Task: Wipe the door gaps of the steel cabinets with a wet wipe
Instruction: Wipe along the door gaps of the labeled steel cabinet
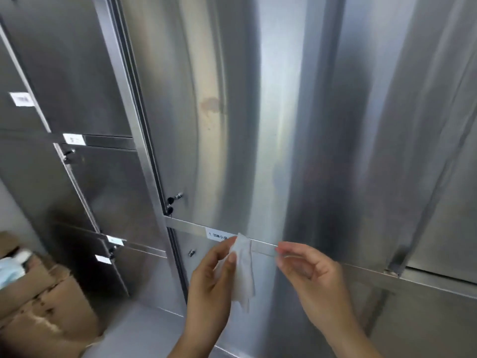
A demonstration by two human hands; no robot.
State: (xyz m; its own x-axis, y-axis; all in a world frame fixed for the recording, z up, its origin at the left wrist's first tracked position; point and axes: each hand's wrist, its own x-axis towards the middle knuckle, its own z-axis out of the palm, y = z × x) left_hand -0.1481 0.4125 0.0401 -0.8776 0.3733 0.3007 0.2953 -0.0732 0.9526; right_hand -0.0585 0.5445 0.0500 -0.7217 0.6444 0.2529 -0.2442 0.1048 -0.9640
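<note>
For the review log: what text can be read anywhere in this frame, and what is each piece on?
"1 35" plus characters too blurred to be sure of: rail label on the steel crossbar, its right end hidden by the wet wipe that the left hand holds.
Far-left door label: blurred, unreadable.
Upper-left rail label: blurred, unreadable.
Lower-left label: too small.
Lowest label: too small.

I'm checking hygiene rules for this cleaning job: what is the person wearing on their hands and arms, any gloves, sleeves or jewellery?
Nothing is worn. The left hand and right hand are both bare, with no gloves, rings, watch or bracelet showing. The forearms are bare too; no sleeve appears before the picture's bottom edge.
</note>
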